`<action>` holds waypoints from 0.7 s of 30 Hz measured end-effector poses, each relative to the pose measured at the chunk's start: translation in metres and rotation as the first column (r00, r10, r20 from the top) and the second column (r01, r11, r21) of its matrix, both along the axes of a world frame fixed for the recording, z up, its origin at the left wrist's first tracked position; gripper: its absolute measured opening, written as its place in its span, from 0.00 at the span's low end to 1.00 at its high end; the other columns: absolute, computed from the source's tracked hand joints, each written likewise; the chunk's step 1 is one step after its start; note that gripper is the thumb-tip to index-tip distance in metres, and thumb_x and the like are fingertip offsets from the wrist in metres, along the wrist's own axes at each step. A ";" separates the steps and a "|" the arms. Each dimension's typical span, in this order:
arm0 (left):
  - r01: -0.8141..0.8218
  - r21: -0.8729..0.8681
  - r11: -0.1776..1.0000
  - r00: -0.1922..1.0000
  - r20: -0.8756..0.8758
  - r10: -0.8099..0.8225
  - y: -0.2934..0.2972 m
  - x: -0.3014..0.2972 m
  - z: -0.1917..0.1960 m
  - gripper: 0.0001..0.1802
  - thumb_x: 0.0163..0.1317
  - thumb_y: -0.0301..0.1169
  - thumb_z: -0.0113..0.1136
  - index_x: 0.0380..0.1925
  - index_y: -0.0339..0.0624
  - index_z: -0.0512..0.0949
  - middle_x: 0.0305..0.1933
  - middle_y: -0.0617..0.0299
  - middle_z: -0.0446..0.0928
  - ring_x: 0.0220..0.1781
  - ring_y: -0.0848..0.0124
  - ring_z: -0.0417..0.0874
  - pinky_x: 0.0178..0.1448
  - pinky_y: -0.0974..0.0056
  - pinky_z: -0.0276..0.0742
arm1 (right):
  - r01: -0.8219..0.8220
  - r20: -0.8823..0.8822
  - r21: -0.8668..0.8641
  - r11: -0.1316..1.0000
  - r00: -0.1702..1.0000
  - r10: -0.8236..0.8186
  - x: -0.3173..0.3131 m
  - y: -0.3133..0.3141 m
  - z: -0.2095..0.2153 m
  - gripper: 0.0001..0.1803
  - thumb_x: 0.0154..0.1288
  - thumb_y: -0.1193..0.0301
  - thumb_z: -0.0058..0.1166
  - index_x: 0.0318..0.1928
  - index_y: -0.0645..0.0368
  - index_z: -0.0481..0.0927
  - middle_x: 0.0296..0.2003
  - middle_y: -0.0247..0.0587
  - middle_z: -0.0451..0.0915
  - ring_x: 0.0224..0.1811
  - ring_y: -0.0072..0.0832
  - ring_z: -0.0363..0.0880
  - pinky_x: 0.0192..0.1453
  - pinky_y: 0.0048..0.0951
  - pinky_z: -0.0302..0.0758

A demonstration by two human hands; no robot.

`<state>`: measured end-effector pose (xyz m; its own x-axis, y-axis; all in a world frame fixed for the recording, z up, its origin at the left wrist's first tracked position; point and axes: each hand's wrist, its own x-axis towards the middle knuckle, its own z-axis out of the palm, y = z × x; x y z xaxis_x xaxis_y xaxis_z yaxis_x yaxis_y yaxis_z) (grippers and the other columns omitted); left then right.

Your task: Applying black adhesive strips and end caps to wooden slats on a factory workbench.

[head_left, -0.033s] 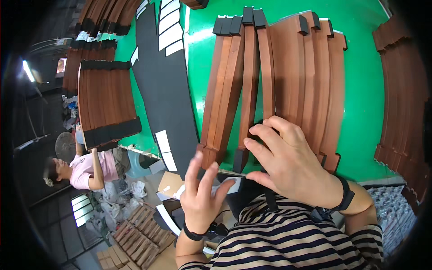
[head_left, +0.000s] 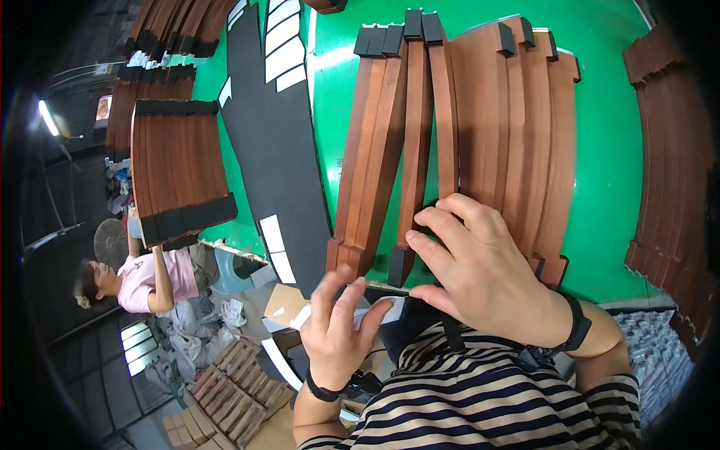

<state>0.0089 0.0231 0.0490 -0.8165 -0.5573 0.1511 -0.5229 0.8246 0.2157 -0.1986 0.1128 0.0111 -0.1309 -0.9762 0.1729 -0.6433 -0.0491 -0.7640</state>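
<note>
Several long reddish-brown wooden strips with black end caps lie before me. My right hand is at the near end of the middle strip, its fingers bent and apart, fingertips against the strip's right side. Its thumb stays clear, below the black near end. The neighbouring strip runs to just above those fingers. My left hand, fingers and thumb spread, hovers by the near end of the left strips. A pale, flat-sided thing shows beside its thumb; I cannot tell whether they touch.
More strips lie side by side on the green tabletop. Further brown strips line the far right. On the left lies a long black sheet with white patches. A person in pink holds a brown panel.
My left hand's fingers have dropped slightly, away from the near end of the left strips. My right hand has stayed in place.
</note>
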 end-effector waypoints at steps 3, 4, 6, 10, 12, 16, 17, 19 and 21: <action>-0.132 0.164 0.978 0.990 0.077 0.121 0.003 -0.014 0.002 0.24 0.50 0.38 0.77 0.43 0.39 0.79 0.40 0.53 0.81 0.36 0.59 0.86 0.33 0.62 0.81 | -0.017 -0.001 -0.015 1.000 1.000 0.017 0.001 -0.001 -0.001 0.32 0.44 0.65 0.74 0.51 0.64 0.79 0.55 0.45 0.72 0.63 0.44 0.65 0.63 0.43 0.67; -0.117 0.189 0.975 0.992 0.061 0.108 0.000 -0.022 -0.003 0.23 0.51 0.38 0.77 0.42 0.39 0.79 0.37 0.54 0.81 0.33 0.59 0.85 0.31 0.62 0.80 | -0.011 -0.021 -0.022 1.000 1.000 0.011 0.002 0.000 -0.001 0.30 0.45 0.66 0.73 0.50 0.64 0.80 0.55 0.45 0.72 0.63 0.44 0.65 0.63 0.43 0.67; -0.099 0.209 0.973 0.995 0.049 0.090 -0.003 -0.030 -0.010 0.22 0.51 0.38 0.76 0.42 0.39 0.79 0.34 0.55 0.81 0.30 0.60 0.84 0.29 0.62 0.78 | -0.003 -0.012 -0.060 0.998 1.000 0.003 0.001 -0.001 -0.005 0.26 0.49 0.65 0.69 0.48 0.65 0.80 0.53 0.45 0.73 0.63 0.42 0.65 0.63 0.41 0.67; -0.109 0.208 0.972 0.992 0.083 0.093 0.000 -0.035 -0.013 0.19 0.53 0.33 0.74 0.41 0.38 0.78 0.33 0.55 0.81 0.27 0.59 0.83 0.29 0.62 0.78 | 0.012 0.019 -0.104 0.995 1.000 -0.010 -0.002 0.001 -0.010 0.20 0.54 0.65 0.64 0.45 0.64 0.80 0.51 0.44 0.73 0.63 0.40 0.65 0.63 0.38 0.66; -0.138 0.218 0.966 0.988 0.104 0.117 0.001 -0.035 -0.011 0.18 0.54 0.32 0.74 0.41 0.38 0.78 0.32 0.55 0.81 0.26 0.59 0.82 0.28 0.62 0.78 | 0.016 0.050 -0.082 0.996 0.999 -0.012 -0.002 0.001 -0.010 0.23 0.50 0.66 0.68 0.48 0.63 0.81 0.52 0.42 0.73 0.63 0.40 0.65 0.63 0.40 0.67; -0.157 0.223 0.962 0.986 0.089 0.141 0.000 -0.034 -0.014 0.18 0.53 0.31 0.73 0.41 0.38 0.78 0.29 0.54 0.80 0.23 0.59 0.81 0.27 0.61 0.77 | 0.035 0.073 -0.060 0.998 0.997 -0.031 -0.001 0.000 -0.008 0.25 0.48 0.69 0.70 0.50 0.59 0.83 0.53 0.40 0.73 0.63 0.40 0.65 0.65 0.42 0.65; -0.136 0.209 0.968 0.990 0.061 0.126 0.000 -0.033 -0.015 0.18 0.53 0.31 0.74 0.40 0.38 0.78 0.28 0.55 0.80 0.22 0.59 0.81 0.26 0.61 0.76 | 0.036 0.075 -0.058 0.998 0.997 -0.032 0.001 0.000 -0.009 0.25 0.48 0.69 0.70 0.50 0.59 0.83 0.53 0.40 0.73 0.63 0.40 0.65 0.65 0.42 0.65; -0.137 0.189 0.972 0.990 0.068 0.126 0.000 -0.033 -0.017 0.17 0.53 0.31 0.74 0.39 0.39 0.78 0.28 0.55 0.80 0.22 0.59 0.81 0.26 0.61 0.76 | 0.051 0.059 -0.082 0.995 0.997 -0.047 0.005 -0.002 -0.013 0.25 0.49 0.69 0.70 0.51 0.56 0.83 0.53 0.39 0.72 0.63 0.41 0.64 0.66 0.42 0.63; -0.141 0.167 0.976 0.989 0.070 0.131 0.002 -0.033 -0.018 0.17 0.52 0.32 0.74 0.38 0.39 0.77 0.28 0.55 0.80 0.22 0.59 0.81 0.26 0.61 0.76 | 0.052 0.059 -0.078 0.996 0.997 -0.048 0.005 -0.003 -0.013 0.24 0.49 0.69 0.70 0.50 0.55 0.84 0.53 0.38 0.72 0.63 0.41 0.63 0.66 0.43 0.63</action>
